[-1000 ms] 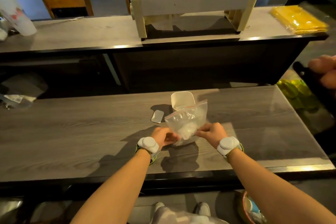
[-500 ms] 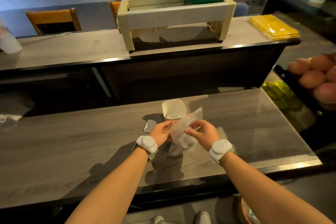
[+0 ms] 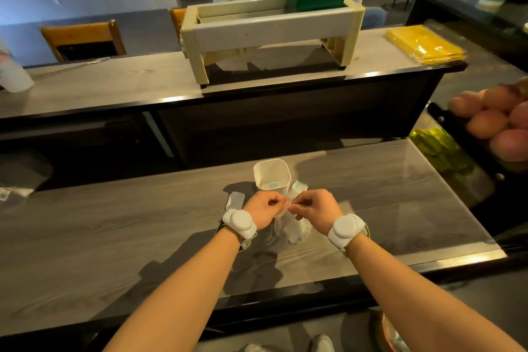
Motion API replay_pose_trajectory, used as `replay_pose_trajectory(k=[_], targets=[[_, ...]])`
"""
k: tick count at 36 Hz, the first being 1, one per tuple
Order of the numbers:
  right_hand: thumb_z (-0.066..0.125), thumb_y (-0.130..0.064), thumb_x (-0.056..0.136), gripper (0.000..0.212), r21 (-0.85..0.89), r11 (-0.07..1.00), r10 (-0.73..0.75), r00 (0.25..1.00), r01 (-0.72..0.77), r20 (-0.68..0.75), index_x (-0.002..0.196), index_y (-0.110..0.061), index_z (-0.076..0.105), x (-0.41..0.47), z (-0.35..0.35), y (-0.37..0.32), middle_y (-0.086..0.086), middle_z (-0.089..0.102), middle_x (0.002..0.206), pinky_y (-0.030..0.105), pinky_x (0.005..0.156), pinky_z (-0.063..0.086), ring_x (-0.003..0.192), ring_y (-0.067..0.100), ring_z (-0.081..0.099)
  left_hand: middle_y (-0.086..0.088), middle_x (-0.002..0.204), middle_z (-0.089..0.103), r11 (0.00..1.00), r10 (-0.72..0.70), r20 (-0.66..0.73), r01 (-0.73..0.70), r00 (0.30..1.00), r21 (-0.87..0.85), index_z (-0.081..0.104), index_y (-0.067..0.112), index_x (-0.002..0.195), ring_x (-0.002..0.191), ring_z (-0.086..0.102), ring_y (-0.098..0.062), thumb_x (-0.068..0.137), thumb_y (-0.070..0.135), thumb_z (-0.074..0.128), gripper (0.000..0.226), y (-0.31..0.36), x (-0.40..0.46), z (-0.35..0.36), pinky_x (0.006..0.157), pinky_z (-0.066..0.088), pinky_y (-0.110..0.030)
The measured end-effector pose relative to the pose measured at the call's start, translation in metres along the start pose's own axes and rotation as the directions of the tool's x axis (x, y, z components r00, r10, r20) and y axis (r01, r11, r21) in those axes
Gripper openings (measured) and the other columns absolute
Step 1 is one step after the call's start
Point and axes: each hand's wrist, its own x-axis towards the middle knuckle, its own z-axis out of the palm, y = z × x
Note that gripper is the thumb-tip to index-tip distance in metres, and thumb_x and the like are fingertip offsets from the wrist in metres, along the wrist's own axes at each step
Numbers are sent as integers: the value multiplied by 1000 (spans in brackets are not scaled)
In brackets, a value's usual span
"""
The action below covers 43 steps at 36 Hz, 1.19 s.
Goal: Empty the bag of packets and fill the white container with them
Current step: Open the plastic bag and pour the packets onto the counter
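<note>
A clear plastic bag [image 3: 289,230] with pale packets inside hangs upright between my two hands, just above the wooden table [image 3: 120,240]. My left hand [image 3: 264,208] and my right hand [image 3: 313,207] both pinch the bag's top edge, knuckles close together. The white container [image 3: 272,178] stands open right behind the hands, a bluish patch showing on its bottom. Part of the bag or a packet pokes up beside the container's right side; I cannot tell which.
A small flat pale lid [image 3: 235,200] lies left of my left hand. Beyond a dark gap runs a higher counter with a cream rack [image 3: 271,34] and yellow packs [image 3: 425,46]. Another person's hand [image 3: 497,123] shows at the right edge.
The bag was held up with its zip end raised; now it hangs below my hands, which have come together at its top. The view has tilted up.
</note>
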Motion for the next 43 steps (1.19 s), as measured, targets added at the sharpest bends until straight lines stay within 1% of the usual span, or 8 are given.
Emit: replay_pose_trajectory(k=[6, 12, 19, 22, 27, 34, 39, 43], targets=[[70, -12, 84, 14, 77, 997, 29, 999, -31, 26, 85, 2, 71, -5, -14, 0, 15, 72, 80, 32, 72, 58, 69, 20, 68, -2, 77, 59, 992, -105, -126, 94, 986, -89, 58, 17, 83, 69, 58, -15, 98, 16, 48, 18, 0, 0, -9, 55, 54, -22], [72, -6, 79, 12, 73, 994, 58, 970, -77, 234, 80, 5, 68, -13, -35, -1, 16, 72, 76, 35, 78, 58, 70, 20, 69, -7, 75, 59, 965, -222, -189, 188, 957, -182, 56, 16, 80, 66, 58, -16, 98, 10, 42, 23, 1, -1, -28, 62, 54, -34], [76, -15, 78, 35, -112, 989, -62, 967, 92, 246, 108, -21, 60, 2, -48, -24, 10, 63, 82, 30, 76, 57, 74, 22, 67, 1, 65, 47, 991, -120, -120, 126, 986, 49, 46, 18, 66, 56, 44, -8, 99, 16, 42, 33, 25, -4, -14, 39, 38, -7], [75, -19, 79, 39, -319, 935, -58, 953, 156, 296, 114, -31, 60, 11, -49, -32, -7, 52, 78, 19, 71, 47, 68, 6, 53, 0, 69, 53, 986, -154, -119, 161, 981, 54, 49, 17, 70, 59, 51, -10, 100, 24, 40, 32, 32, -5, -11, 41, 43, -10], [74, -22, 79, 18, -411, 889, -54, 938, 202, 343, 95, -28, 68, 14, -38, -36, -9, 53, 71, 20, 65, 43, 63, 6, 50, 0, 79, 64, 978, -202, -131, 208, 970, 32, 55, 23, 86, 71, 60, -15, 83, 60, 53, 37, 37, -8, -3, 53, 46, -24], [57, -10, 83, 33, -583, 787, 8, 941, 203, 338, 108, -26, 71, 11, -31, -32, -14, 48, 82, 22, 77, 40, 79, 10, 49, -8, 74, 65, 963, -144, 22, 135, 989, 234, 50, 24, 99, 63, 59, -20, 77, 11, 68, 31, 40, -14, -11, 63, 51, -32], [66, -19, 75, 14, -699, 703, 142, 937, 132, 320, 84, -26, 75, 13, -43, -33, -5, 70, 88, 34, 80, 57, 84, 18, 65, 7, 65, 54, 912, -8, -61, 32, 998, 408, 55, 27, 73, 58, 52, -14, 81, 2, 51, 27, 42, -16, -22, 52, 44, -20], [76, -22, 71, 12, -657, 742, 205, 886, 136, 416, 63, -29, 70, 13, -51, -42, -8, 71, 78, 33, 80, 56, 78, 13, 65, 4, 87, 67, 807, -34, -57, 61, 998, 588, 72, 24, 69, 79, 61, -16, 79, -4, 44, 41, 47, -15, -30, 64, 50, -22]])
